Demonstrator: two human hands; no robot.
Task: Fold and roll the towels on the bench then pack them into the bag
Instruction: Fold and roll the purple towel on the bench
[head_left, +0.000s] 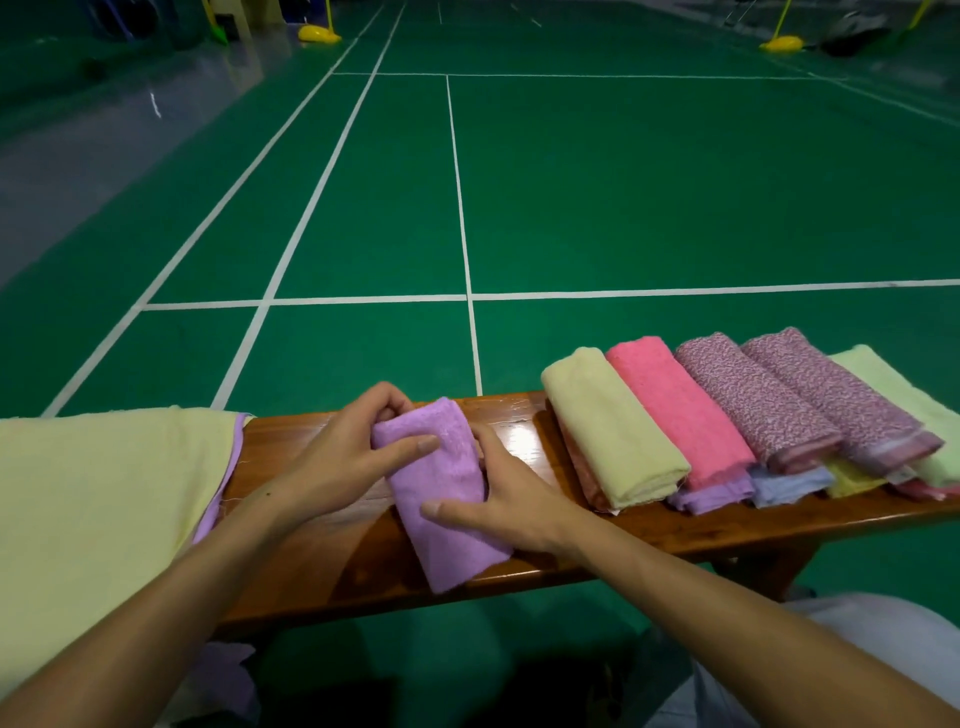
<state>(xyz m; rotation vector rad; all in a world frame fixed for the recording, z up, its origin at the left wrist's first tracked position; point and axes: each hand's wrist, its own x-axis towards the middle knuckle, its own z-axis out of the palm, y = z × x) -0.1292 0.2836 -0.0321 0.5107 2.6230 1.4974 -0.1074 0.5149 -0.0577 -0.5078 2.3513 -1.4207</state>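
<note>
A purple towel (447, 488) lay folded in a long strip on the brown wooden surface (524, 436), right in the middle. Its far end was rolled up a little. The left hand (343, 457) gripped that rolled end, with its fingers curled over the far side and its thumb lying flat on top of the cloth. The right hand (498, 499) held the towel from the right side, with its thumb pressed on top and its fingers tucked against the edge. To the right, a row of rolled towels sat side by side on the surface: a pale yellow towel (613, 431), then a pink towel (680, 410), then two purple patterned towels (753, 400), then a light green towel (904, 395). More folded cloths peeked out from under them. On the left, a big yellow cloth (98, 514) hung over the surface with a purple edge under it. Behind it all was a green court floor (623, 182) with white lines.
</note>
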